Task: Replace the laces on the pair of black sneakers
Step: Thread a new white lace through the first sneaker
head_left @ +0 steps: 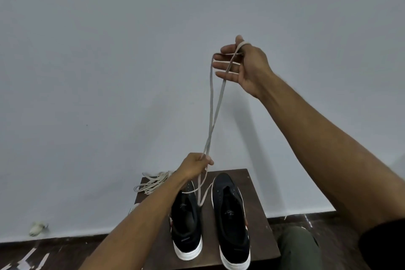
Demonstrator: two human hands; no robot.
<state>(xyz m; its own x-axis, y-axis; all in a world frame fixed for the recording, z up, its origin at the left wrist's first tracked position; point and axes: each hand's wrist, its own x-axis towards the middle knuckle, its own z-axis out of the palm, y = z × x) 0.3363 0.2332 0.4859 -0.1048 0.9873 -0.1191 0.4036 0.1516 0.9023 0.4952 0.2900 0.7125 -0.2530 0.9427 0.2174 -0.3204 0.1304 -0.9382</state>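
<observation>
On a small dark wooden table [256,210] against a pale wall [109,61] stand 2 black sneakers with white soles, toes toward the wall. Left sneaker [186,226] partly hidden under the person's left forearm; right sneaker [232,221] in full view, no lace in its eyelets.

Left hand [195,166] low, just above the left sneaker's toe, fingers curled round a pale lace [211,105], gripping both strands together. Below this hand the strands drop to the left sneaker; exact eyelets cannot be told.

Right hand [241,66] raised high, fingers nearly straight and spread, the lace looped over the thumb and lying across the fingers. Lace runs taut between the 2 hands.

A loose bundle of pale laces [151,183] lies at the table's far left corner, hanging over the edge.
</observation>
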